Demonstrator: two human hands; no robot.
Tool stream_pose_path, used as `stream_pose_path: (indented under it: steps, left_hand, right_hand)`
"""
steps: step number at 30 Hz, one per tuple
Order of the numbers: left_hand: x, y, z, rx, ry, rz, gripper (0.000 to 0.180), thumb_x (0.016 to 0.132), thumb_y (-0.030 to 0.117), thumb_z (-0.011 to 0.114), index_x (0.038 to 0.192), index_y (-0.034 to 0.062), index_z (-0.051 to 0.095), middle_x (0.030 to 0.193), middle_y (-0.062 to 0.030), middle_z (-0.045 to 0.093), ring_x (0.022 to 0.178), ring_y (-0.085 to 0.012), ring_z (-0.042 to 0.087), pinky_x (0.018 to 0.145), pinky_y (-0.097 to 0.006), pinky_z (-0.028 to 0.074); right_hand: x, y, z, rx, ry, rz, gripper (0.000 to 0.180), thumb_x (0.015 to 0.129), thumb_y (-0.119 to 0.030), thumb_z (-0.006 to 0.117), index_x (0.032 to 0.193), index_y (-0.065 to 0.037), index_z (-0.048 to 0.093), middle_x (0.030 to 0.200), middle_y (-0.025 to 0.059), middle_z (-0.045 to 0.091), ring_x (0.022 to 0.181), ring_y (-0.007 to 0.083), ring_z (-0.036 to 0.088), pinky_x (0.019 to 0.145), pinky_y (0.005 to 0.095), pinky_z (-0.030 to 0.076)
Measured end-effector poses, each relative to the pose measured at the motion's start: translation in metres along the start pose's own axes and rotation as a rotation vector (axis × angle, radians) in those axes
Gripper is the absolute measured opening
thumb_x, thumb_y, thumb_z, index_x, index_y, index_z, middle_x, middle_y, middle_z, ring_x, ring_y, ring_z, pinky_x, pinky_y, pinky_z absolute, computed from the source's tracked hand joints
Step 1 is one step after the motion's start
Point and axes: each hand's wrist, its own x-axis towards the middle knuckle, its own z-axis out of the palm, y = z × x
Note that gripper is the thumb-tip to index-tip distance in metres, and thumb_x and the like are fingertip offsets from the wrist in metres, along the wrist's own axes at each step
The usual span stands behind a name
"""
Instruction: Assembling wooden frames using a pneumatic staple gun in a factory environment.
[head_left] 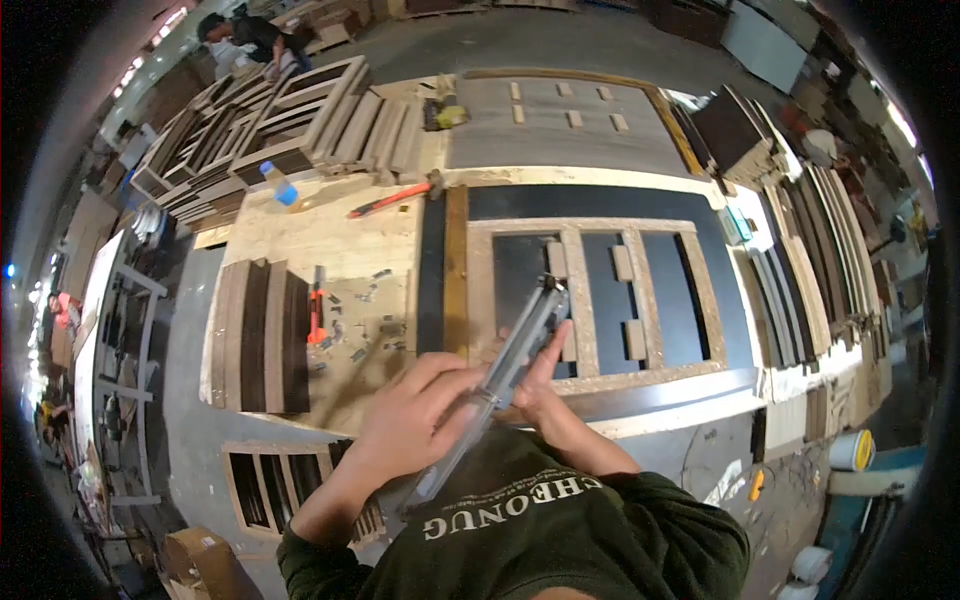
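A long, narrow silver metal rail slants across my front, its lower end by my shirt and its darker far end over the wooden frame. My left hand is closed on its lower part, fingers bent over it. Under and beside its middle, my right hand grips it with the thumb side along the edge. The exact kind of the rail cannot be made out. Beyond lies a pale chipboard frame with cross bars and small wooden blocks, on a dark panel.
A red-handled hammer, an orange-handled tool and scattered small metal pieces lie on the plywood. Stacked strips stand at left, more boards at right. Another person works at the far left.
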Motion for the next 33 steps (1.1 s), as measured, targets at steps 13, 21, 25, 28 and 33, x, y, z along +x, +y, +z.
stream_pose_path:
  steps: [13, 21, 25, 28, 33]
  left_hand:
    - [-0.006, -0.022, -0.002, -0.229, 0.003, -0.096, 0.042, 0.087, 0.026, 0.059, 0.124, 0.0080, 0.051, 0.116, -0.0148, 0.054, 0.107, -0.0265, 0.056, 0.087, -0.036, 0.048]
    - [-0.062, -0.047, -0.018, -0.688, 0.000, -0.293, 0.039, 0.087, 0.022, 0.056, 0.121, 0.0015, 0.055, 0.108, -0.0120, 0.062, 0.099, -0.0189, 0.060, 0.085, -0.033, 0.047]
    - [-0.068, -0.047, -0.006, -0.691, -0.075, -0.327, 0.037, 0.089, 0.022, 0.054, 0.119, 0.0014, 0.056, 0.106, -0.0107, 0.063, 0.096, -0.0184, 0.061, 0.085, -0.032, 0.047]
    - [-0.057, -0.067, -0.004, -0.693, -0.040, -0.438, 0.036, 0.087, 0.022, 0.060, 0.118, 0.0031, 0.057, 0.104, -0.0096, 0.064, 0.089, -0.0126, 0.059, 0.077, -0.027, 0.048]
    - [-0.095, -0.177, -0.019, -0.159, 0.517, -0.662, 0.023, 0.085, 0.021, 0.061, 0.097, 0.0031, 0.066, 0.085, -0.0077, 0.066, 0.077, -0.0156, 0.063, 0.069, -0.029, 0.049]
  right_hand:
    - [-0.030, 0.006, -0.005, -0.149, -0.267, -0.217, 0.063, 0.066, -0.073, 0.062, 0.087, -0.015, 0.049, 0.070, -0.0073, 0.051, 0.061, 0.0042, 0.049, 0.063, 0.0231, 0.048]
    - [0.001, 0.014, 0.002, 0.189, -0.029, 0.117, 0.066, 0.062, -0.088, 0.042, 0.057, -0.022, 0.037, 0.047, -0.0102, 0.038, 0.044, 0.0067, 0.040, 0.075, 0.0361, 0.049]
    - [-0.009, 0.018, -0.001, 0.148, 0.199, 0.184, 0.066, 0.056, -0.088, 0.051, 0.061, -0.024, 0.039, 0.051, -0.0118, 0.041, 0.046, 0.0047, 0.041, 0.069, 0.0290, 0.048]
    - [0.009, 0.007, -0.056, 0.260, -0.042, 0.170, 0.069, 0.061, -0.088, 0.046, 0.062, -0.019, 0.043, 0.050, -0.0060, 0.039, 0.053, 0.0182, 0.048, 0.053, 0.0333, 0.045]
    - [0.004, 0.017, -0.059, 0.077, 0.033, 0.132, 0.068, 0.064, -0.085, 0.048, 0.060, -0.018, 0.043, 0.046, -0.0063, 0.040, 0.047, 0.0136, 0.044, 0.050, 0.0298, 0.044]
